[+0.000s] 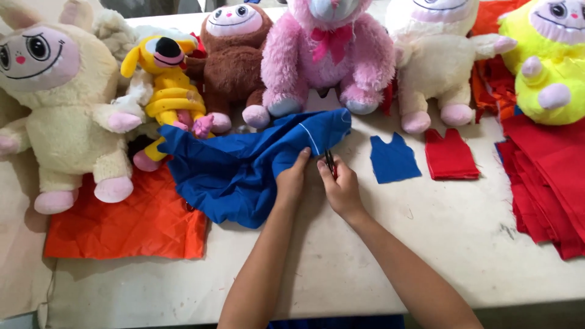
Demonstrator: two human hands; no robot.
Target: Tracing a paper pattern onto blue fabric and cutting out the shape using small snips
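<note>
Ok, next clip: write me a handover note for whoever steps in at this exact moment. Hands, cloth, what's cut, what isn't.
Left hand: pinching the edge of the blue fabric, holding it down on the table.
Right hand: gripping small scissors, blades at the fabric edge near the white line.
Done: one blue vest-shaped piece and a stack of red vest-shaped pieces lie to the right.
Left: the big blue fabric is mostly uncut. Red fabric pile waits at far right, orange fabric at left. Plush toys line the back edge.
</note>
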